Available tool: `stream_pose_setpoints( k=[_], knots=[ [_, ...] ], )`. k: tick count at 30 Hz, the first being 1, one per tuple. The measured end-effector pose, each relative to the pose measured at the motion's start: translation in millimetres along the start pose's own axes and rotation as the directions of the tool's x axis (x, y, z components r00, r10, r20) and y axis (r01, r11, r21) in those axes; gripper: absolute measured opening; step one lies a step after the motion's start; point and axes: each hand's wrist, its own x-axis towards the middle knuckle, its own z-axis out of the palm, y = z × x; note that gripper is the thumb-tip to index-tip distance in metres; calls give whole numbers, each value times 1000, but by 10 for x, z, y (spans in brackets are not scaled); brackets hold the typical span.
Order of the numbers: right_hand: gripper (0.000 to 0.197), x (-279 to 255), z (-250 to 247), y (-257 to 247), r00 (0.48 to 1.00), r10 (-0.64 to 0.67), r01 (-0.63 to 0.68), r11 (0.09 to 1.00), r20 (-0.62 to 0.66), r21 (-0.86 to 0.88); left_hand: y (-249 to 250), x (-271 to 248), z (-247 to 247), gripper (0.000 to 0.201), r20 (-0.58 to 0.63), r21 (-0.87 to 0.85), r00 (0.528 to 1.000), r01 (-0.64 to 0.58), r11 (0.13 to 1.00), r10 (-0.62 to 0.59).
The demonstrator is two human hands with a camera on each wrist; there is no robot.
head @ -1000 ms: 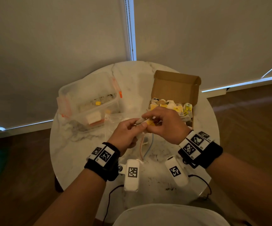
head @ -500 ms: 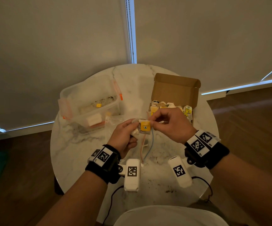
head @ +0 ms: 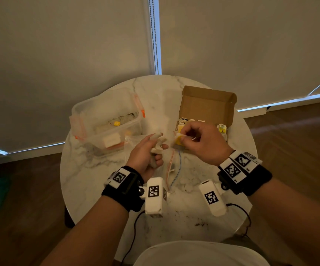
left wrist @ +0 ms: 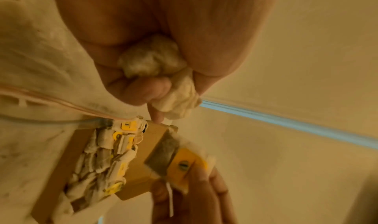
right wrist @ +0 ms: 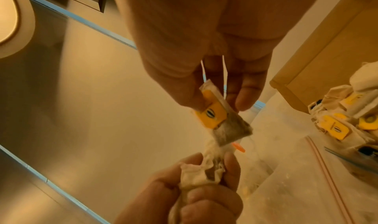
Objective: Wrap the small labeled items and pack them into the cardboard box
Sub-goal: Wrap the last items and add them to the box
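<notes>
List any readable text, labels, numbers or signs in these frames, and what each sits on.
No legible words or numbers in any view.
Yellow tag on the tea bag pinched by the right hand: a dark oval logo, text too blurred to read.
Yellow tags on the wrapped tea bags in the cardboard box: small prints, unreadable.
Wrist bands and camera housings: black-and-white square fiducial markers, no letters legible.
Clear plastic container: no print visible.

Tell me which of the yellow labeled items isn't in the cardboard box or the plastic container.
The yellow-labeled item pinched in the right hand; the others sit packed in the cardboard box or the clear plastic container.
</notes>
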Motion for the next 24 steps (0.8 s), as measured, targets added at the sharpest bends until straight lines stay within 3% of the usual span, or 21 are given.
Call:
stream_pose_setpoints(
  k=[3, 7, 13, 16, 19, 22, 24],
  knots=[
    [13, -29, -48, -49, 998, 24, -26, 999, 50, 38, 28, 44, -16, 19, 32, -180, 996, 86, 980, -82],
    [15, -88, -61, -136, 980, 9, -32, 993, 198, 111, 45, 32, -33, 25, 47, -254, 994, 108, 961, -99],
    [12, -113, 105, -189, 925, -148, 144, 989, 349, 37, 81, -73, 40, 31, 124, -249, 991, 88, 964, -58],
    [13, -46, 163, -188, 934, -44, 35, 999, 353, 33, 90, -131, 114, 24, 222, -250, 975, 56, 967, 0],
    [12, 20, 166, -205, 912, 44, -39, 999, 409, -21, 75, -125, 128, 26, 271, -257, 962, 56, 965, 17],
    [12, 45, 138, -227, 909, 106, -80, 993, 404, -82, 77, -119, 151, 34, 251, -254, 968, 45, 966, 21],
    [11, 42, 104, -226, 914, 127, -115, 992, 385, -55, 73, -94, 168, 27, 181, -259, 983, 35, 965, 13]
  ],
)
